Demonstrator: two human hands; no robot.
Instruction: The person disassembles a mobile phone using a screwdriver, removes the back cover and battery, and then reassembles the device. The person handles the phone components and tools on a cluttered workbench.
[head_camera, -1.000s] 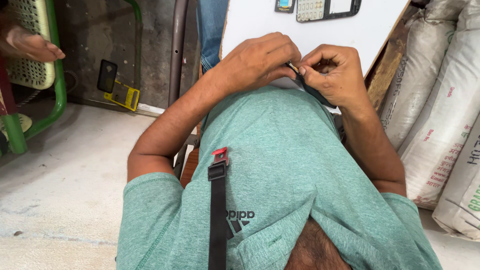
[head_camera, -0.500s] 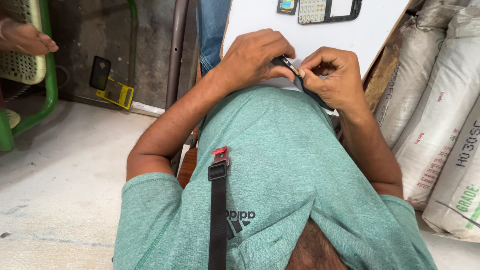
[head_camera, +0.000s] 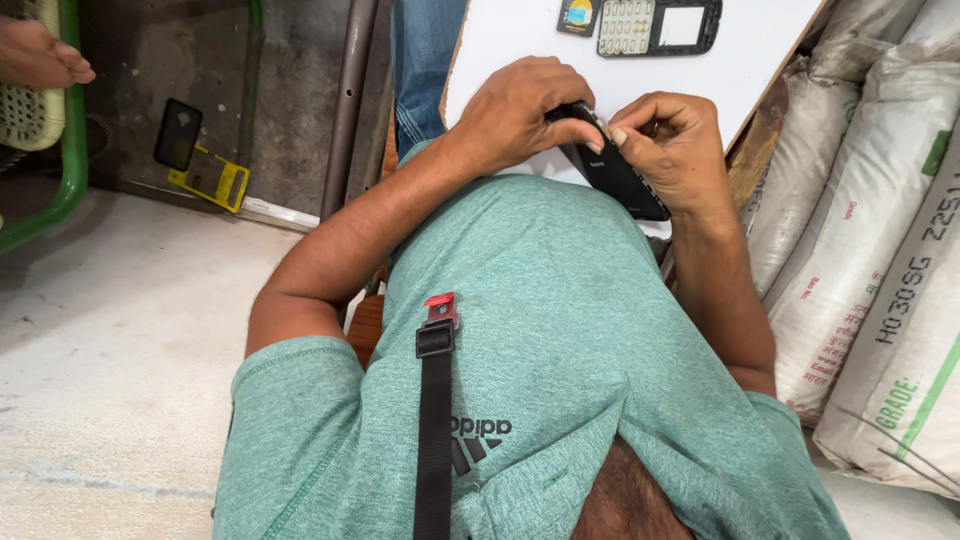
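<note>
A small black phone body (head_camera: 612, 168) is held over the edge of a white board (head_camera: 520, 30), close to my green shirt. My left hand (head_camera: 520, 115) grips its upper end from above, thumb and fingertips pressed on the top edge. My right hand (head_camera: 672, 145) wraps around its right side, thumb and forefinger pinching at the same top corner. Further up the board lie a black keypad front cover (head_camera: 655, 25) with pale keys and an empty screen window, and a small dark card (head_camera: 578, 16) beside it.
Stacked white woven sacks (head_camera: 880, 250) stand to the right. A metal chair leg (head_camera: 345, 110) and blue denim (head_camera: 425, 55) are behind the board. A black and yellow object (head_camera: 205, 160) lies on the concrete floor at left. Another person's hand (head_camera: 40, 55) rests by a green frame (head_camera: 70, 130).
The phone body has tilted so more of its black back shows below my right hand. Both hands stay pinched on its top end. The view has shifted slightly left.
</note>
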